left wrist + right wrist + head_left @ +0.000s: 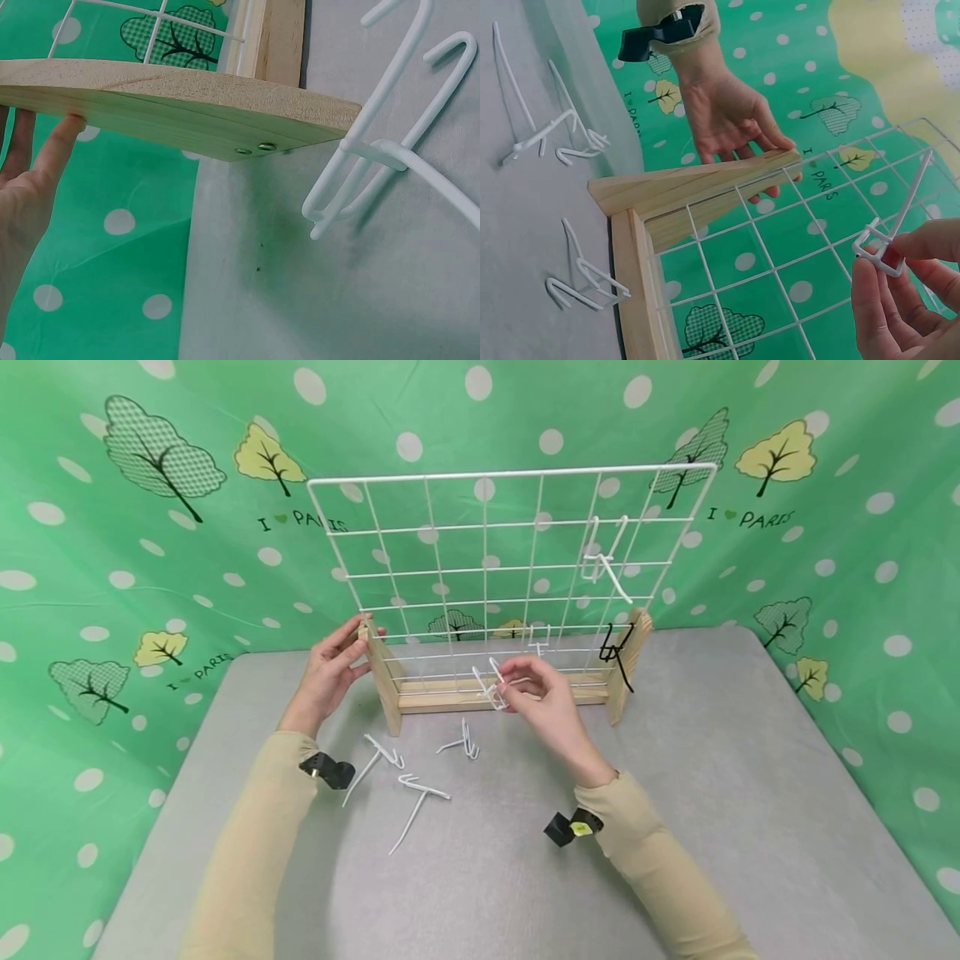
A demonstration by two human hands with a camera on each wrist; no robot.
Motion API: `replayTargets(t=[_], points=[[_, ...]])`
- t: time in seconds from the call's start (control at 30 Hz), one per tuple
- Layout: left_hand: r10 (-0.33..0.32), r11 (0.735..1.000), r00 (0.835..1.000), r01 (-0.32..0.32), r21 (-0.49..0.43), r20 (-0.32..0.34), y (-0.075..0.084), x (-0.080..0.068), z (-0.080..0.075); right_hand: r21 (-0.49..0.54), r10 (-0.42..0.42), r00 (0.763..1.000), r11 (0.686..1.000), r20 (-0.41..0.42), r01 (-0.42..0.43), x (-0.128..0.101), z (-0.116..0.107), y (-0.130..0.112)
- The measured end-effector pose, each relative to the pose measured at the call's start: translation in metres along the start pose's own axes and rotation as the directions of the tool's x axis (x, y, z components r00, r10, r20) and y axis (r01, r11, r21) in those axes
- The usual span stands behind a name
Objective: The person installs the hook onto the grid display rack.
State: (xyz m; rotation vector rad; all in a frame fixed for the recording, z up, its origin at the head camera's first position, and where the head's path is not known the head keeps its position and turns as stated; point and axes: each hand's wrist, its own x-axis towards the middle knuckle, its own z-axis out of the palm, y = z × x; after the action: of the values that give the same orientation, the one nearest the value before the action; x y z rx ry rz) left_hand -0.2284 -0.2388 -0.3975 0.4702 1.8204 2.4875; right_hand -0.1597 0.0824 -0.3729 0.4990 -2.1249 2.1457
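Observation:
A white wire grid stands in a wooden base. My left hand holds the upper end of its left wooden support, thumb on the near side and fingers behind. The right hand pinches a white wire hook between thumb and fingertips, in front of the lower grid. In the right wrist view the hook's long prong points up and away from the fingers. On the table before the rack lie several loose white hooks, one nearest me and another close to the base.
A white hook hangs at the grid's upper right, and a black hook lower down by the right support. Another white hook shows low behind the right hand. Green printed cloth surrounds the grey table.

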Motion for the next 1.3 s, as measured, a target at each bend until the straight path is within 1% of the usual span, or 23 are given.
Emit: replayTargets(t=[0.1, 0.3, 0.6, 0.8, 1.0, 1.3], points=[[0.0, 1.0, 1.0, 0.0, 0.001, 0.002, 0.0, 0.0, 0.0, -0.001, -0.009, 1.0, 1.0, -0.009, 0.009, 0.001, -0.001, -0.003], [-0.018, 1.0, 1.0, 0.018, 0.019, -0.016, 0.001, -0.001, 0.002, 0.001, -0.012, 1.0, 1.0, -0.018, 0.012, 0.002, -0.002, -0.006], [-0.001, 1.0, 1.0, 0.001, 0.009, -0.013, 0.001, 0.0, 0.001, -0.01, -0.022, 0.999, 1.0, -0.025, 0.022, 0.005, -0.005, -0.014], [-0.001, 1.0, 1.0, 0.001, 0.018, -0.009, 0.001, 0.0, 0.001, -0.018, -0.05, 0.998, 0.999, -0.033, 0.049, 0.007, -0.007, -0.016], [0.003, 1.0, 1.0, -0.003, 0.001, -0.002, 0.001, -0.001, 0.002, -0.009, -0.069, 0.997, 0.998, -0.028, 0.068, 0.01, -0.008, -0.02], [-0.003, 1.0, 1.0, 0.003, 0.029, -0.003, 0.001, 0.0, 0.001, -0.036, -0.109, 0.994, 0.994, -0.029, 0.108, 0.014, -0.01, -0.028]])
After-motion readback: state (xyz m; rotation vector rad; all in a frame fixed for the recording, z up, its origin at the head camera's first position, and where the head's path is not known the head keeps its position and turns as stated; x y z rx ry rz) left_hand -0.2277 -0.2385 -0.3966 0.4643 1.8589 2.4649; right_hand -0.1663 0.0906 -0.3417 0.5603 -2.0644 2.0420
